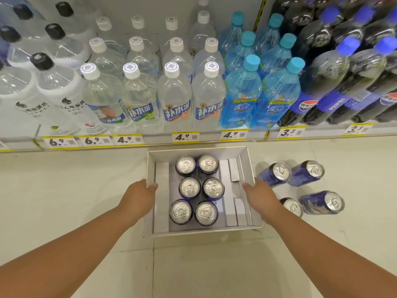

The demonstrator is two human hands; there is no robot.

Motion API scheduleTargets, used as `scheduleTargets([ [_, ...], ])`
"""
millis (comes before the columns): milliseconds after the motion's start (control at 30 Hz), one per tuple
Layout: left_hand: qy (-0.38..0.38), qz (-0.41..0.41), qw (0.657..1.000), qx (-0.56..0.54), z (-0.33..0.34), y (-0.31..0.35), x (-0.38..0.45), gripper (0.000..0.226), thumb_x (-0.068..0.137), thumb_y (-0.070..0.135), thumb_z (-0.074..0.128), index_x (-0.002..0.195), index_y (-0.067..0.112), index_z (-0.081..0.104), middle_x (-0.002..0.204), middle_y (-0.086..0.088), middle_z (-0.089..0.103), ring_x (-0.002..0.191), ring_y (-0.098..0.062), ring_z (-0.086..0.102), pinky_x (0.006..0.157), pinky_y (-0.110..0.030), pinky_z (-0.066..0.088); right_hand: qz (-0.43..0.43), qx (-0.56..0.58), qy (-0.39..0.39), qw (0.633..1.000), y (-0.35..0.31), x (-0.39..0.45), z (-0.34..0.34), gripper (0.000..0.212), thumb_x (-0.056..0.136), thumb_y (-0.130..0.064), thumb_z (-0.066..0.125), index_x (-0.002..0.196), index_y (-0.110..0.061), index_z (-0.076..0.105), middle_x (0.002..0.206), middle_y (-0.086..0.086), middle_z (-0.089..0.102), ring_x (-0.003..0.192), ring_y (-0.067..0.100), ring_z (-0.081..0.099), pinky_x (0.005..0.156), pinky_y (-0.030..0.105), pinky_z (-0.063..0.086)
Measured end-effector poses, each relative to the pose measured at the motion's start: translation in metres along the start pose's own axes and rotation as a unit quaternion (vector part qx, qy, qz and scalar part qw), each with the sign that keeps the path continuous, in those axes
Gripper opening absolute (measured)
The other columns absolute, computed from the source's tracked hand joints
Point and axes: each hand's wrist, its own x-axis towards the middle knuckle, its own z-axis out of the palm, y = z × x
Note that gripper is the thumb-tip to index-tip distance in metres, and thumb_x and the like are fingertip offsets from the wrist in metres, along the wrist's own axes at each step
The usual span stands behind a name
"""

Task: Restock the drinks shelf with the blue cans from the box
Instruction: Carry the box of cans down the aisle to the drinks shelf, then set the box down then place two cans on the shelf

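Looks like the setup step: both hands grip the white box (247,166) by its side walls, so no can is in hand yet. The left hand (139,195) has its thumb hooked over the left wall, the right hand (258,196) does the same on the right wall, arms stretched forward and down. Six blue cans (200,189) stand upright in the box, toward its left-middle. Four more cans (307,173) sit on the floor just off the box's right edge. Next move, I'd guess: let go of the box, grab a can, and find it room on the shelf (214,141) near the cola bottles (335,82).

Clear bottles (139,93), turquoise bottles (242,93), cola bottles (322,82), yellow price tags (185,137).
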Motion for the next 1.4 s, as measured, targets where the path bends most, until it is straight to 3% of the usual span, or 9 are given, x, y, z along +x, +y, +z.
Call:
scheduleTargets([
  [133, 0.009, -0.003, 1.000, -0.005, 0.001, -0.002, -0.003, 0.035, 0.104, 0.036, 0.047, 0.103, 0.005, 0.064, 0.083, -0.006, 0.064, 0.083, -0.032, 0.061, 0.073, -0.037, 0.050, -0.002, 0.009, -0.001, 1.000, 0.005, 0.004, 0.002, 0.031, 0.102, -0.024, 0.048, 0.129, -0.015, 0.060, 0.100, 0.005, 0.063, 0.077, 0.013, 0.055, 0.062, 0.027, 0.039],
  [233, 0.139, 0.056, 0.988, -0.036, -0.004, 0.004, -0.009, 0.043, 0.098, 0.037, 0.060, 0.131, 0.009, 0.060, 0.120, -0.008, 0.065, 0.110, -0.030, 0.063, 0.093, -0.040, 0.049, -0.038, 0.000, 0.063, 0.997, 0.000, 0.006, 0.000, 0.041, 0.099, -0.032, 0.052, 0.134, -0.013, 0.057, 0.117, 0.009, 0.066, 0.109, 0.026, 0.062, 0.083, 0.032, 0.046],
  [333, 0.247, 0.215, 0.942, -0.074, -0.008, 0.024, -0.018, 0.036, 0.092, 0.030, 0.069, 0.122, 0.012, 0.058, 0.115, -0.002, 0.056, 0.106, -0.020, 0.056, 0.091, -0.036, 0.049, -0.184, 0.014, 0.188, 0.965, -0.014, -0.003, -0.004, 0.045, 0.099, -0.030, 0.055, 0.140, -0.013, 0.051, 0.134, 0.007, 0.060, 0.122, 0.023, 0.057, 0.101, 0.037, 0.047],
  [467, 0.180, 0.231, 0.947, -0.130, 0.015, 0.048, -0.017, 0.039, 0.085, 0.033, 0.078, 0.112, 0.023, 0.052, 0.106, 0.005, 0.053, 0.100, -0.015, 0.054, 0.088, -0.031, 0.047, -0.314, 0.019, 0.193, 0.929, -0.036, -0.008, 0.008, 0.042, 0.096, -0.019, 0.060, 0.136, -0.010, 0.054, 0.119, 0.000, 0.058, 0.104, 0.015, 0.058, 0.095, 0.034, 0.050],
  [633, 0.068, 0.154, 0.978, -0.121, 0.048, 0.050, 0.003, 0.070, 0.074, 0.048, 0.083, 0.131, 0.022, 0.050, 0.122, 0.011, 0.055, 0.112, -0.008, 0.052, 0.094, -0.028, 0.043, -0.206, 0.032, 0.085, 0.974, -0.038, 0.004, 0.047, 0.064, 0.090, -0.035, 0.067, 0.146, -0.017, 0.042, 0.135, -0.002, 0.050, 0.123, 0.015, 0.052, 0.105, 0.033, 0.044],
  [767, 0.035, 0.147, 0.978, -0.140, 0.058, 0.051, 0.013, 0.071, 0.070, 0.043, 0.085, 0.130, 0.026, 0.052, 0.125, 0.006, 0.061, 0.113, -0.012, 0.059, 0.093, -0.029, 0.048, -0.161, 0.029, 0.037, 0.986, -0.043, 0.010, 0.059, 0.068, 0.087, -0.031, 0.071, 0.146, -0.017, 0.040, 0.134, -0.002, 0.046, 0.126, 0.013, 0.046, 0.094, 0.018, 0.031],
  [1033, 0.030, 0.056, 0.976, -0.210, 0.077, 0.071, 0.031, 0.067, 0.069, 0.011, 0.081, 0.122, 0.021, 0.042, 0.117, -0.006, 0.061, 0.105, -0.026, 0.061, 0.088, -0.034, 0.049, -0.148, 0.046, 0.019, 0.988, -0.051, 0.034, 0.081, 0.063, 0.066, -0.016, 0.077, 0.124, -0.024, 0.054, 0.113, -0.006, 0.053, 0.110, 0.016, 0.056, 0.093, 0.029, 0.046],
  [1233, 0.069, 0.081, 0.978, -0.179, 0.073, 0.069, 0.032, 0.060, 0.071, 0.021, 0.085, 0.119, 0.017, 0.051, 0.107, -0.001, 0.064, 0.101, -0.026, 0.064, 0.080, -0.029, 0.045, -0.148, 0.062, 0.043, 0.986, -0.050, 0.039, 0.086, 0.056, 0.066, -0.021, 0.078, 0.118, -0.030, 0.057, 0.107, -0.012, 0.067, 0.097, 0.012, 0.063, 0.077, 0.022, 0.043],
  [1400, 0.091, 0.124, 0.978, -0.138, 0.048, 0.069, 0.015, 0.065, 0.073, 0.030, 0.088, 0.124, 0.015, 0.051, 0.101, 0.005, 0.057, 0.093, -0.014, 0.055, 0.079, -0.025, 0.043, -0.164, 0.099, 0.056, 0.980, -0.048, 0.026, 0.076, 0.061, 0.067, -0.024, 0.084, 0.122, -0.032, 0.058, 0.107, -0.014, 0.068, 0.097, 0.005, 0.062, 0.081, 0.015, 0.044],
])
